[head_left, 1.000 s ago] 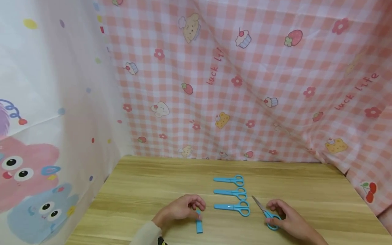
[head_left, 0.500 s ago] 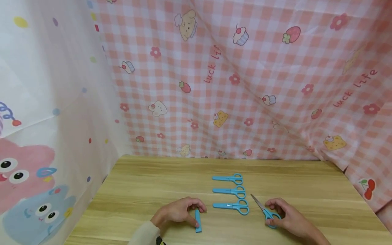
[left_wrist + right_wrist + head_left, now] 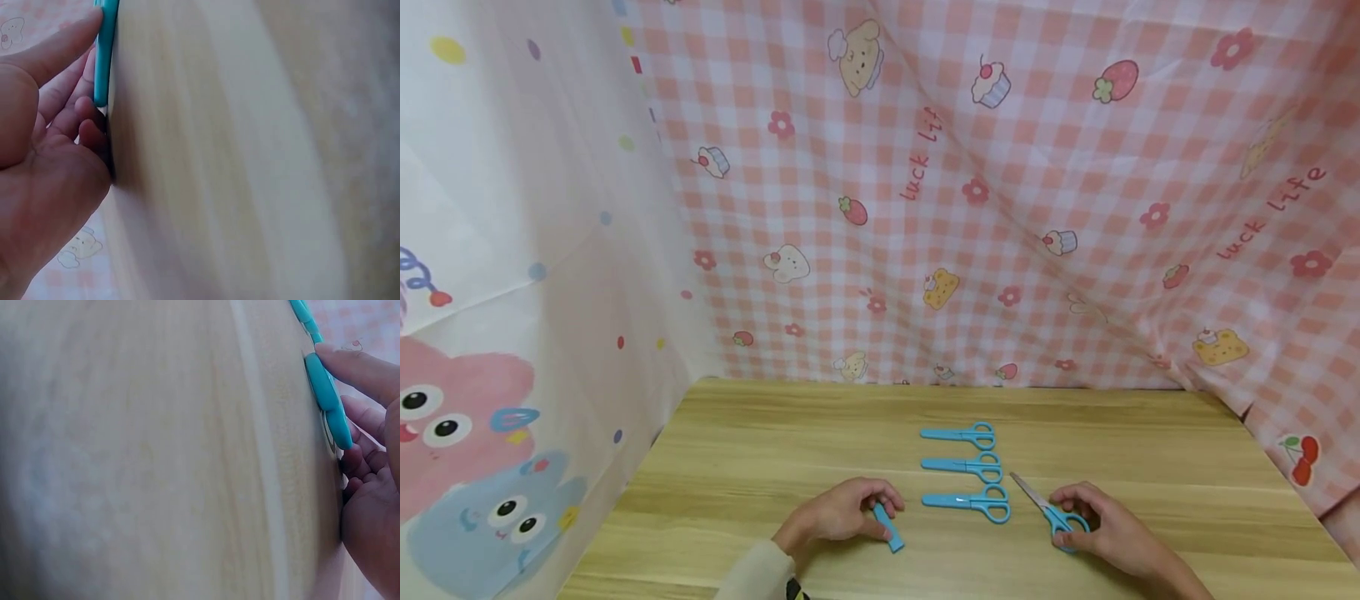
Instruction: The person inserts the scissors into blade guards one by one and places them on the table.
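My left hand (image 3: 846,510) pinches a flat blue scissors sheath (image 3: 887,527) between thumb and fingers, low over the wooden table. The sheath lies slanted, its near end pointing right; in the left wrist view the thumb (image 3: 69,40) presses against the blue sheath (image 3: 106,59). To the right, my right hand (image 3: 1108,533) holds blue-handled scissors (image 3: 1060,521) by the finger loops. Their bare metal blades, close together, point up and left. The right wrist view shows thumb and fingers about the blue handle (image 3: 323,384); the blades are hidden there.
Between the hands and farther back, three sheathed blue scissors lie in parallel: the nearest pair (image 3: 955,501), the middle pair (image 3: 951,465) and the farthest pair (image 3: 951,434). A pink checked cloth (image 3: 850,275) hangs behind the table (image 3: 760,442), and a white printed cloth (image 3: 587,333) at left.
The sheath in my left hand has turned from nearly straight to slanted, its near end swinging right and away. The right hand keeps its hold on the scissors, almost still.
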Demonstrator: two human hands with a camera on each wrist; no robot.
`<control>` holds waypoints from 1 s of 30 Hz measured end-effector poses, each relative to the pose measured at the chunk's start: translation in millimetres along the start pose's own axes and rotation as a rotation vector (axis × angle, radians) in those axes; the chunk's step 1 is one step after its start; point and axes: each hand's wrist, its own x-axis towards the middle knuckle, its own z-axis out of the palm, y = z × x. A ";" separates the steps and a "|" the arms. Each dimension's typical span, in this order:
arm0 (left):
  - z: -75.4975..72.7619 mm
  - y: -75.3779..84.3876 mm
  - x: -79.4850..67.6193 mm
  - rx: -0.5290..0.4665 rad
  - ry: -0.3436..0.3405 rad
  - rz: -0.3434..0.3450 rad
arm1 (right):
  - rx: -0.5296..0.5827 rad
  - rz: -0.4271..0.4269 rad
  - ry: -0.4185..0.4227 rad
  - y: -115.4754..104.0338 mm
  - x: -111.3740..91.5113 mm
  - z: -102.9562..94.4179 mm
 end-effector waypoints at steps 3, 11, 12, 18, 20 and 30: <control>1.3 1.4 1.1 0.016 0.027 -0.008 | 0.000 0.012 0.002 -0.8 0.4 -0.2; 4.4 6.0 1.0 0.032 0.083 0.010 | 0.023 0.047 -0.016 -1.8 0.9 -1.5; 5.0 5.9 1.3 0.030 0.088 0.011 | 0.033 0.050 -0.021 -1.9 0.9 -1.7; 6.4 7.2 3.2 0.060 0.110 0.008 | 0.065 0.049 -0.041 -1.1 1.5 -3.6; 6.1 8.0 3.6 0.072 0.110 0.005 | 0.065 0.050 -0.044 -1.2 2.0 -4.2; 6.3 5.7 3.9 0.070 0.098 -0.017 | 0.069 0.086 -0.055 -4.2 2.5 -4.7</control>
